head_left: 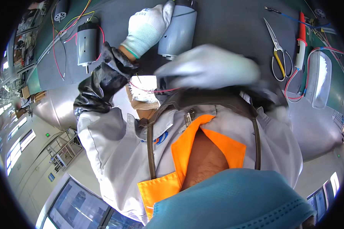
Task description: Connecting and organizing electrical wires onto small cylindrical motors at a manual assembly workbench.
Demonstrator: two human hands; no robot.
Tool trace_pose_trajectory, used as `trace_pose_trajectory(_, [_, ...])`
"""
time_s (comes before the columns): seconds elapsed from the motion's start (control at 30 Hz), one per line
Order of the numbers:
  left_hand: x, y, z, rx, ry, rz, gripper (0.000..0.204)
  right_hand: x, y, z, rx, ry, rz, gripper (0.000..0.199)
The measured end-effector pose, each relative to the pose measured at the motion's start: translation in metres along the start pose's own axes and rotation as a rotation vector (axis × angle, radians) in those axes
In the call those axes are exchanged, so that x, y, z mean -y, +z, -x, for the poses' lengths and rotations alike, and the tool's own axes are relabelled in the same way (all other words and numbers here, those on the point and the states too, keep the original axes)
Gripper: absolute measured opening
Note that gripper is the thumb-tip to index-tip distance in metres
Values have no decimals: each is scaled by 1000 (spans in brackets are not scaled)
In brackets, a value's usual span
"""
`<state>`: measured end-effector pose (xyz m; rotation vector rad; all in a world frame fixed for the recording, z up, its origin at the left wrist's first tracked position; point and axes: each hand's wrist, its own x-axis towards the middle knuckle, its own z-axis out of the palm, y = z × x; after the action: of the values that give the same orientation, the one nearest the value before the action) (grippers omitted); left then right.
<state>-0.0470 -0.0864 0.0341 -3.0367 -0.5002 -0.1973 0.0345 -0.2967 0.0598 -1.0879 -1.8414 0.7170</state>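
A grey cylindrical motor (178,32) lies on the dark bench in front of me, its far end near the top of the view. My left hand (149,26), in a white knit glove, is closed at the motor's far left side, with its fingertips partly hidden. My right hand (214,66), also gloved, is smeared by motion just nearer than the motor; its fingers cannot be made out. Below it, a thin red wire (160,91) crosses in front of my chest. Whether the right hand holds anything does not show.
Another grey motor (87,44) with red, yellow and black leads stands at left, and a third motor (61,10) sits beyond it. On the right are scissors (278,49), a red-and-white handled tool (301,42) with wires, and a clear tray (320,80).
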Motion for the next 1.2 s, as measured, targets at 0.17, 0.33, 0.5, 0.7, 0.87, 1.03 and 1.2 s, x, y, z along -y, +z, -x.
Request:
trace_pose_trajectory(0.17, [-17, -2, -6, -286, 199, 72, 42, 81, -103, 156, -871, 920, 338, 38])
trace_pose_trajectory(0.33, [-43, -17, -4, -328, 269, 14, 38, 56, -211, 372, -1486, 1241, 434, 34])
trace_pose_trajectory(0.5, [-57, -29, 15, -143, 199, 62, 41, -18, -282, 477, -526, 1660, 1051, 40])
trace_pose_trajectory(0.7, [-49, -32, 41, -35, 99, 84, 37, 16, -285, 475, -318, 1591, 1379, 37])
trace_pose_trajectory(0.87, [-10, -57, 26, 264, 206, 249, 46, 111, -168, 214, -1243, 799, 800, 41])
trace_pose_trajectory(1.03, [21, -105, -10, 1013, -283, 940, 55, 75, -68, 124, -1076, 652, -25, 38])
trace_pose_trajectory(1.2, [45, -100, -7, 1135, -75, 971, 56, -15, 24, 40, -901, 394, -673, 28])
